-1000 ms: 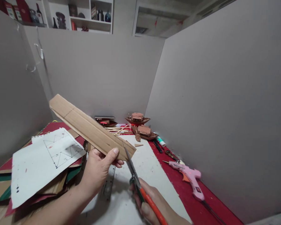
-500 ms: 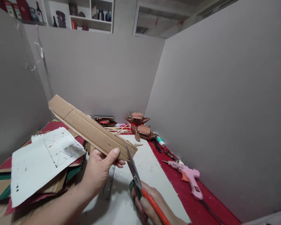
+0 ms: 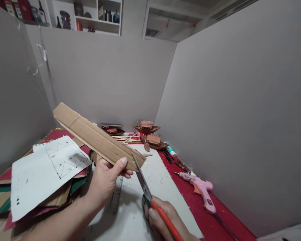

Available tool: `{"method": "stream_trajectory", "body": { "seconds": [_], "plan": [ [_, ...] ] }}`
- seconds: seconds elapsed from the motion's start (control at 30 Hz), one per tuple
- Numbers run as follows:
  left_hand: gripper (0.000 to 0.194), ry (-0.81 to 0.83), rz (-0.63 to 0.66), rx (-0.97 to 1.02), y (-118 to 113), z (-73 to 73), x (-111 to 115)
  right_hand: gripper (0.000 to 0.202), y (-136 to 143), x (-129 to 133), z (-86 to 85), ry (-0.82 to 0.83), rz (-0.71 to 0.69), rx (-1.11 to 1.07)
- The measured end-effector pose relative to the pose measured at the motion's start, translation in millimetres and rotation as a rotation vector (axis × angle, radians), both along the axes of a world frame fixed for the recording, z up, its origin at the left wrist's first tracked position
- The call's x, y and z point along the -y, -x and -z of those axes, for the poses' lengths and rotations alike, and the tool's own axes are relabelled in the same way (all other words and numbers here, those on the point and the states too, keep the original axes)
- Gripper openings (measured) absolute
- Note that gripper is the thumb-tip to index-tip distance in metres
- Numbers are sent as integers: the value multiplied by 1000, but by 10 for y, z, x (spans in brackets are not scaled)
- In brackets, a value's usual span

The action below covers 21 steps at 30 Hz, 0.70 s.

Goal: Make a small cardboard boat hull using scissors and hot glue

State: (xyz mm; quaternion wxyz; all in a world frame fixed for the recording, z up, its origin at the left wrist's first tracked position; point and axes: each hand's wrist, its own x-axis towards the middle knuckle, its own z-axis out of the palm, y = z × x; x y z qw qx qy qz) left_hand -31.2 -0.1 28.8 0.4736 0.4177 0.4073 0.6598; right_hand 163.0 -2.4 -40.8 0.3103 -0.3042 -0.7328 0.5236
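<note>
A long cardboard strip (image 3: 95,135) slants across the middle, its far end up at the left, with a pencil line across it. My left hand (image 3: 110,174) pinches its lower edge near the right end, thumb on top. My right hand (image 3: 163,214) is wrapped round the handles of scissors (image 3: 144,187), one orange and one green. The scissor blades lie against the strip's right end, just right of my left thumb. Whether they have cut into it I cannot tell.
Paper with a drawn pattern (image 3: 50,170) lies on stacked cardboard (image 3: 57,197) at left. Small model boats (image 3: 146,126) and thin sticks (image 3: 126,139) stand at the back. A pink glue gun (image 3: 203,190) lies on the red cloth (image 3: 230,221) at right. A ruler (image 3: 117,197) is beneath my left hand.
The scissor blades look closer together, and the green handle has moved nearer the orange one. The left end of the strip has shifted slightly right.
</note>
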Motion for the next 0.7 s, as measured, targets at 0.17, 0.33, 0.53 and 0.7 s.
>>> {"method": "stream_trajectory", "body": {
  "seconds": [0.17, 0.33, 0.53, 0.7],
  "plan": [
    [23, 7, 6, -6, 4, -9, 2, 47, 10, -10, 79, 33, -12, -26],
    [24, 35, 42, -19, -73, 52, 35, 50, 1, -113, 97, 8, -94, -12],
    [26, 56, 66, -43, -87, 60, 46, 47, -50, -157, 64, -95, -68, 14],
    [27, 76, 67, -38, -58, 36, 44, 46, -44, -130, 83, -59, -62, 1]
  ]
}}
